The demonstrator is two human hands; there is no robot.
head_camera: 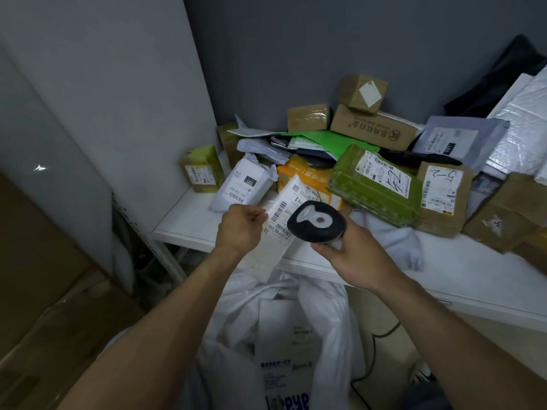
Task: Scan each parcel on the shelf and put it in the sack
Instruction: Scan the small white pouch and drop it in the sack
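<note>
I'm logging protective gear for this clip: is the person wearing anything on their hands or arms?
No. The left hand and right hand are bare: no gloves, rings or watch show. The left forearm and right forearm are uncovered to the frame's edge; no sleeve shows.

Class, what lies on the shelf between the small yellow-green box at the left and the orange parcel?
In the head view, a white mailer bag marked 231 lies between the box and the orange parcel.

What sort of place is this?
Probably a courier depot or parcel pickup room. A white shelf holds a heap of labelled cartons and mailers, the right hand holds a barcode scanner over the white parcel gripped by the left hand, and an open sack sits below.
</note>
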